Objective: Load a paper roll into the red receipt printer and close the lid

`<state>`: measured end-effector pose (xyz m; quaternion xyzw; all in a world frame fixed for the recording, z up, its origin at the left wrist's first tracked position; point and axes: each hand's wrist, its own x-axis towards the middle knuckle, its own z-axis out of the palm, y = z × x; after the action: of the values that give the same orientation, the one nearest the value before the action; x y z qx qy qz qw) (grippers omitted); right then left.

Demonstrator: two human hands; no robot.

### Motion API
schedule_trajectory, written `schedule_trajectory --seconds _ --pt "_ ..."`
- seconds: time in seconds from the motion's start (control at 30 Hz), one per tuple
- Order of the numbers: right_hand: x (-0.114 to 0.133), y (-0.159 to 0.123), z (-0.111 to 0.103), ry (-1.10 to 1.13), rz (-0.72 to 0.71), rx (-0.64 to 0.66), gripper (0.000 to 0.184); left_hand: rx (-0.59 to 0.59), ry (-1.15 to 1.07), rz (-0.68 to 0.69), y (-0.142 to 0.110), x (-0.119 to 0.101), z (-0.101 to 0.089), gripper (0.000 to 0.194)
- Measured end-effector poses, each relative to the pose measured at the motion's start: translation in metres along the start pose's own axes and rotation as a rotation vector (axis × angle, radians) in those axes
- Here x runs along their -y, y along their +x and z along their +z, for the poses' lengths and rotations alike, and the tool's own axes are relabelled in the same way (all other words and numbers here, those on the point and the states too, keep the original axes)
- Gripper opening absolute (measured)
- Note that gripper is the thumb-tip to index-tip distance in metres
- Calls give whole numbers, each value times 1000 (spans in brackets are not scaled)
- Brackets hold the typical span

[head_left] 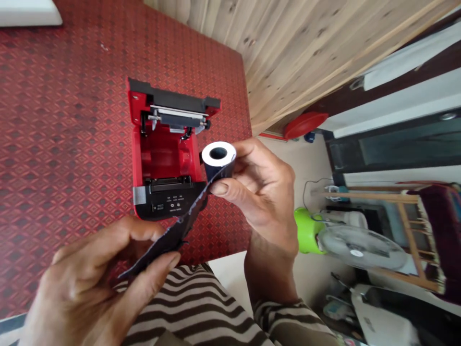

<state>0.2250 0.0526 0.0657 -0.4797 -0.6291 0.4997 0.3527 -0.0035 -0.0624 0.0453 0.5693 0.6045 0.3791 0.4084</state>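
My right hand [262,187] grips a small paper roll [219,161] by its side; its white end and dark hollow core face up toward me. From the roll a dark strip [183,223] with a ragged edge runs down to the left. Between thumb and fingers, my left hand [104,274] pinches the far end of that strip. Just beyond the hands, a red and black label printer [169,156] stands on the table with its lid [175,103] raised. Its red paper bay shows no roll inside. Part of its black panel is hidden behind the strip.
The table has a red patterned cover [72,120]. A white object [30,12] lies at its far left corner. Wood panelling [216,24] borders the far side. To the right on the floor are a green bucket [304,230], a fan [363,250] and a wooden-framed chair [406,230].
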Motion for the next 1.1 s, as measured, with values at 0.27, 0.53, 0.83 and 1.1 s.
schedule_trajectory --seconds 0.27,0.53,0.83,1.1 --pt "5 0 14 -103 -47 28 32 280 -199 13 1 15 -1 39" --pt "9 -4 14 -343 -128 -89 30 323 -363 -78 1 22 15 40" --pt "14 20 31 -923 -321 67 20 347 -365 -104 2 21 25 33" --pt "10 35 53 -1363 -313 276 18 435 -289 -127 2 26 22 24"
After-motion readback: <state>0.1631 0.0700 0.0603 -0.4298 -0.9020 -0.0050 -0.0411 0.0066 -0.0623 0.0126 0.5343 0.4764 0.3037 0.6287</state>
